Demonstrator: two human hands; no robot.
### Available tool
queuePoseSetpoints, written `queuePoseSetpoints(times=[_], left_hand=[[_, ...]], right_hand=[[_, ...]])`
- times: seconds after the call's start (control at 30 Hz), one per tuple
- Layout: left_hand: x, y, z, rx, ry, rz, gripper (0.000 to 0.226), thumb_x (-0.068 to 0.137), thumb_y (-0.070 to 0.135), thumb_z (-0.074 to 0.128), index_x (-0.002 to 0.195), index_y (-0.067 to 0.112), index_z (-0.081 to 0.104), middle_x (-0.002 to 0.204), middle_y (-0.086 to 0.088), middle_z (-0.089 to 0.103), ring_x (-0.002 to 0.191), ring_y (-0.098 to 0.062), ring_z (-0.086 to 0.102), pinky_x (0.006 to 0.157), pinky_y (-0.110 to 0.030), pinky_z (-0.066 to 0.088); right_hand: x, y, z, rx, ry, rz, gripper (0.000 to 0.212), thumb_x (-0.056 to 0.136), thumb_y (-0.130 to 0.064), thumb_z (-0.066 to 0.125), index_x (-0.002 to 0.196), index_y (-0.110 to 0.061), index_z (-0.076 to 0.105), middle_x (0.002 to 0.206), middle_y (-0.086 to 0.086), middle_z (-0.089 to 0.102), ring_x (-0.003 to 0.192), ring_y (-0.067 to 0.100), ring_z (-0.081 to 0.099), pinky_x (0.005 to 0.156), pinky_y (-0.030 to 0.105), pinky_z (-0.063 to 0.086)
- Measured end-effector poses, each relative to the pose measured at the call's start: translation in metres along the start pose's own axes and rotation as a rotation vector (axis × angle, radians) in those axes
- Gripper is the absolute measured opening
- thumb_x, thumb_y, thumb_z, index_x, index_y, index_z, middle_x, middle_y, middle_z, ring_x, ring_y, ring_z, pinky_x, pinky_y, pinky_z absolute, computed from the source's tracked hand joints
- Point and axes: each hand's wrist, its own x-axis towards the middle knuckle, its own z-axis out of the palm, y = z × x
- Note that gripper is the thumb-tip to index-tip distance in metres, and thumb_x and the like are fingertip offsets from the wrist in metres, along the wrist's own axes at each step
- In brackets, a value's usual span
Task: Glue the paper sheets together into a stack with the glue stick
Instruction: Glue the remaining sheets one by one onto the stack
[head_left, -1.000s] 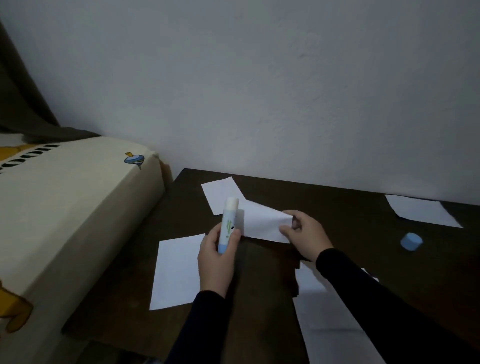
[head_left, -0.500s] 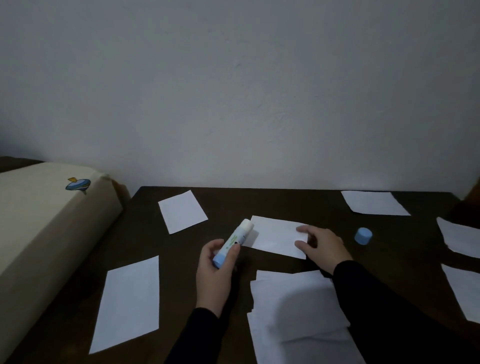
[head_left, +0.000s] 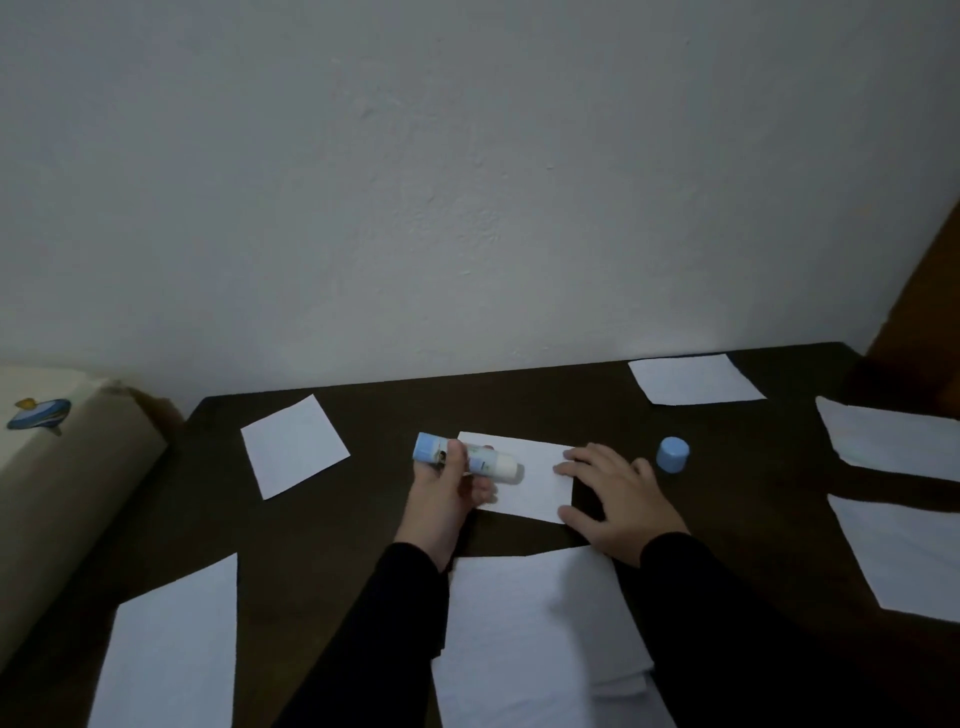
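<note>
An uncapped glue stick (head_left: 467, 459), held sideways in the gripping fingers (head_left: 456, 457) of the left hand (head_left: 441, 493), has its white tip over a small paper sheet (head_left: 524, 475) at the centre of a dark desk (head_left: 322, 530). The right hand (head_left: 615, 496), at the sheet's three o'clock, presses it flat with straight, spread fingers. Gluing this sheet appears to be the current step; next it likely goes onto the paper stack (head_left: 530, 639) at six o'clock, with the blue cap (head_left: 672, 454) and loose sheets (head_left: 293, 444) lying around.
</note>
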Motion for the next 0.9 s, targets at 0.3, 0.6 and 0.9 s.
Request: queuePoseSetpoints(times=[0.3,0.6,0.9], left_hand=[[-0.001,-0.012,0.019,0.459,-0.160,0.225,0.053,0.085,0.017,0.072,0.128,0.037,0.049,0.117,0.004,0.064,0.107,-0.008,0.062,0.089,-0.027,0.052],[-0.014,-0.018,0.030,0.701,-0.210,0.377,0.046,0.087,0.016,0.068,0.110,0.049,0.046,0.105,0.022,0.059,0.093,0.012,0.056,0.073,-0.006,0.044],[-0.009,-0.026,0.027,0.891,-0.213,0.502,0.043,0.087,0.021,0.068,0.108,0.052,0.045,0.105,0.021,0.058,0.094,0.004,0.053,0.076,-0.010,0.044]], right_hand=[[0.006,0.006,0.006,0.030,0.038,0.002,0.054,0.087,-0.050,0.055,0.137,-0.041,0.040,0.150,-0.019,0.027,0.142,0.005,0.013,0.115,0.044,0.005],[0.003,0.009,0.008,0.049,0.102,-0.048,0.054,0.085,-0.048,0.059,0.136,-0.037,0.044,0.147,-0.017,0.031,0.138,0.005,0.019,0.110,0.039,0.013],[0.001,0.007,0.003,0.043,0.088,-0.065,0.052,0.086,-0.047,0.059,0.135,-0.034,0.046,0.147,-0.015,0.033,0.138,0.006,0.021,0.110,0.040,0.015]])
